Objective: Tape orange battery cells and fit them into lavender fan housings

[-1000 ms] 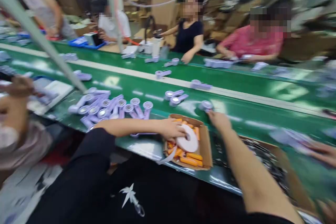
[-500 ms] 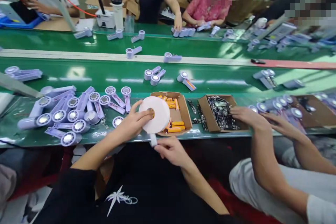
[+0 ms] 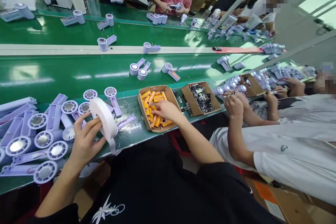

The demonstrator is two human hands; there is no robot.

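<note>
My left hand (image 3: 88, 136) grips a roll of white tape (image 3: 103, 117), its fingers through the core and the thumb below. A loose strip of tape hangs from the roll's lower edge. My right hand (image 3: 169, 111) reaches into a shallow cardboard box (image 3: 144, 120) of orange cylindrical batteries (image 3: 154, 98). Its fingertips are pinched together on a battery among the others, partly hidden by the fingers. Left of the roll lie many lilac handheld fan bodies (image 3: 44, 139) with round heads and open handles, some behind the tape.
Beside the batteries stands a cardboard box (image 3: 187, 99) of small dark circuit boards. A co-worker's hands (image 3: 233, 105) are close on the right, near more fan bodies. Across the green conveyor (image 3: 110, 68), with scattered fan bodies on it, other people sit working.
My right hand has let go of the tape's end and moved into the battery box. The roll has moved left and tilted in my left hand. The camera view has turned right.
</note>
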